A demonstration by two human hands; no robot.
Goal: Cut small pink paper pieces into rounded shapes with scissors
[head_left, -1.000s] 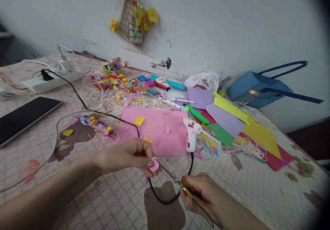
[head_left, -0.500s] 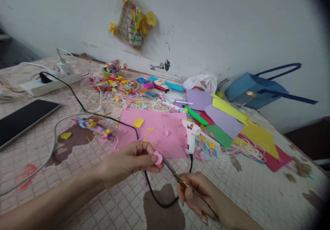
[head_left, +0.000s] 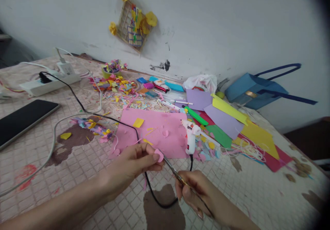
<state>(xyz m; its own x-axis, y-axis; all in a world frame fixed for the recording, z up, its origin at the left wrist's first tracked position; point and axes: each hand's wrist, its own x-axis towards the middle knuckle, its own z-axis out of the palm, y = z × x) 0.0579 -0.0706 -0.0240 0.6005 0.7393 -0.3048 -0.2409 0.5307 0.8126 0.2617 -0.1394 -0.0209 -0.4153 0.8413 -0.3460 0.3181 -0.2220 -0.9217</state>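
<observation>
Between thumb and fingers of my left hand (head_left: 138,160) is a small rounded piece of pink paper (head_left: 159,155). My right hand (head_left: 197,191) is wrapped round a slim pair of metal scissors (head_left: 170,166) with a golden middle part. The scissor tips point up and left and meet the paper's right edge; whether the blades are apart is too small to tell. Beyond both hands lies a sheet of pink paper (head_left: 152,120) with a yellow square (head_left: 138,122) and scraps on it. A white glue gun (head_left: 191,137) rests at the sheet's right side.
The glue gun's black cable (head_left: 154,197) loops below my hands. At left are a phone (head_left: 28,118) and a power strip (head_left: 48,84). Coloured paper sheets (head_left: 224,120) and white string (head_left: 247,149) lie right, paper scraps (head_left: 113,84) farther back. A blue bag (head_left: 254,90) leans by the wall.
My left hand has shifted slightly right, and the pink piece has turned a little in its fingers. My right hand and the scissors have moved slightly left and up.
</observation>
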